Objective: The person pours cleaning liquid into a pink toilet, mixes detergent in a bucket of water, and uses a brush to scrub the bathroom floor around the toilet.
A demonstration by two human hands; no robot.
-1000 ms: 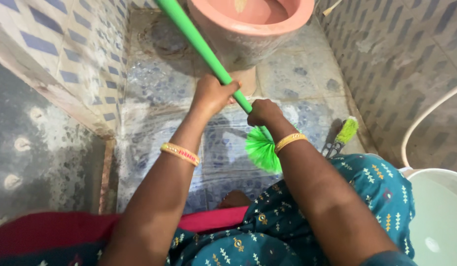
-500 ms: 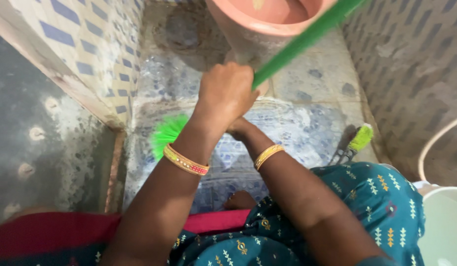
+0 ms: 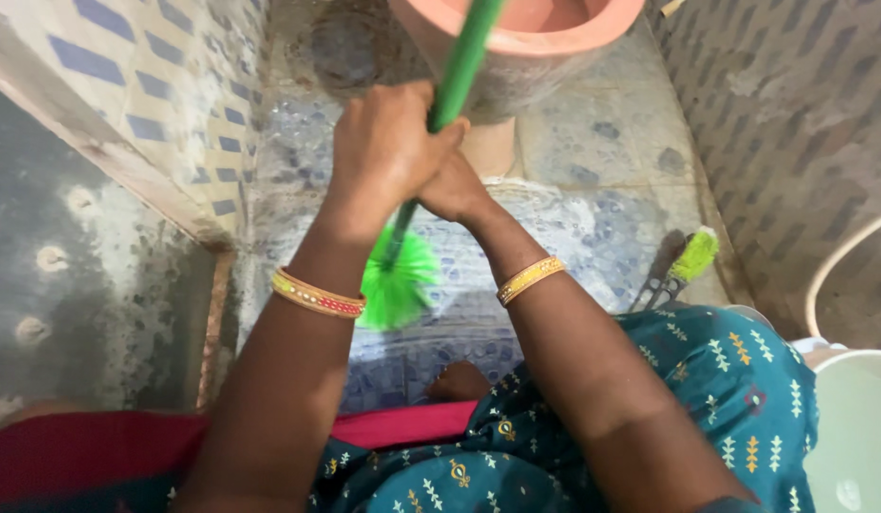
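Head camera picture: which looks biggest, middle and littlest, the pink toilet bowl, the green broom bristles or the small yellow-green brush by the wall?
1. Pink toilet bowl, biggest, though cut off by the frame.
2. Green broom bristles.
3. Small yellow-green brush, littlest.
The bristles sit nearer the camera, so their lead over the brush is unsure.

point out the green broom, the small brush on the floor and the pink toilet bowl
green broom (image 3: pixel 457 71), head view, on its handle above the hands
small brush (image 3: pixel 695 255), head view, on its yellow-green bristles
pink toilet bowl (image 3: pixel 555 43), head view, on its front rim
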